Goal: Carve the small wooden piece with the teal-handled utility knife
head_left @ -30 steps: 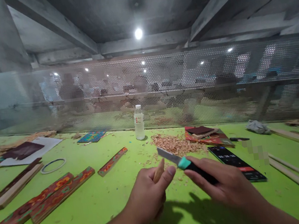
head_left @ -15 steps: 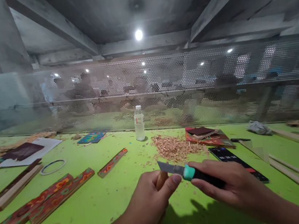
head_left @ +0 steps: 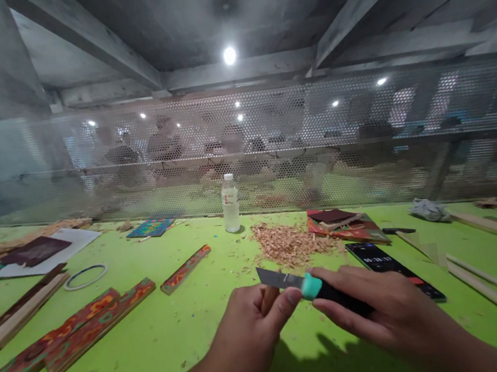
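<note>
Lower centre of the frame: the left hand point(head_left: 249, 332) is closed around a wooden stick point(head_left: 270, 298), of which only the short top end shows above the fist. The right hand point(head_left: 384, 308) is clamped on the dark handle of a knife point(head_left: 310, 287); the blade points toward frame left and lies across the stick end, with the left thumb against the blade near the teal collar. Just beyond, a pile of shavings point(head_left: 290, 244) lies on the green table point(head_left: 158, 338). A phone point(head_left: 392, 268) lies at the right, a bottle point(head_left: 231, 203) stands behind the pile, and painted strips point(head_left: 73, 337) lie at lower left.
</note>
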{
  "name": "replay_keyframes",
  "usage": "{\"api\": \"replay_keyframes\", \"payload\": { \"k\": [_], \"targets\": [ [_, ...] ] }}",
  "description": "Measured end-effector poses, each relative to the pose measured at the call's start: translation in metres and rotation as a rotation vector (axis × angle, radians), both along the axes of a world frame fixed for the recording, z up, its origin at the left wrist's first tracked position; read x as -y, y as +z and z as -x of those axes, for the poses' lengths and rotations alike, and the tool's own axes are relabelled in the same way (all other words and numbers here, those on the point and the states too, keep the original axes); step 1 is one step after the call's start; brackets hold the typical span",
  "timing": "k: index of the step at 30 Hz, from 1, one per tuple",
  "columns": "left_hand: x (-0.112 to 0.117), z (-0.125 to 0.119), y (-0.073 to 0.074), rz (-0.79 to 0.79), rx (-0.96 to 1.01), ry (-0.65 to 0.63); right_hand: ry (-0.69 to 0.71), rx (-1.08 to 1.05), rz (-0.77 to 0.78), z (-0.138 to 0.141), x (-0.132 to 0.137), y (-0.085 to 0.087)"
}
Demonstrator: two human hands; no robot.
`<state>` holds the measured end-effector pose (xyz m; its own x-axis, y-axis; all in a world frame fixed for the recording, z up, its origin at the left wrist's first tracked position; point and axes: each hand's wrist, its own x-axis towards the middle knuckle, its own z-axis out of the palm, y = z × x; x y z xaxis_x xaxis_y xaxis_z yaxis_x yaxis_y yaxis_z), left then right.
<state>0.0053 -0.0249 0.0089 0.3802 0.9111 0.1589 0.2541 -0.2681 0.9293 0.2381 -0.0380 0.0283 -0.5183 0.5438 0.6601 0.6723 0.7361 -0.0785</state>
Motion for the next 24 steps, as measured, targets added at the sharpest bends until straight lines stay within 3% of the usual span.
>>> {"api": "replay_keyframes", "payload": {
  "k": [5,10,17,24],
  "targets": [
    [0.0,-0.001,-0.001,-0.029,-0.003,0.052,-0.107,-0.049,-0.06,0.005,0.004,-0.006],
    [0.003,-0.002,0.001,-0.066,0.016,0.03,-0.216,-0.125,-0.079,-0.001,0.004,0.006],
    [0.003,0.001,0.003,-0.03,0.016,-0.011,-0.052,-0.097,0.034,-0.006,-0.004,0.005],
    [0.006,0.004,0.007,-0.124,-0.021,-0.04,0.021,-0.078,0.045,-0.004,0.0,0.009]
  ]
}}
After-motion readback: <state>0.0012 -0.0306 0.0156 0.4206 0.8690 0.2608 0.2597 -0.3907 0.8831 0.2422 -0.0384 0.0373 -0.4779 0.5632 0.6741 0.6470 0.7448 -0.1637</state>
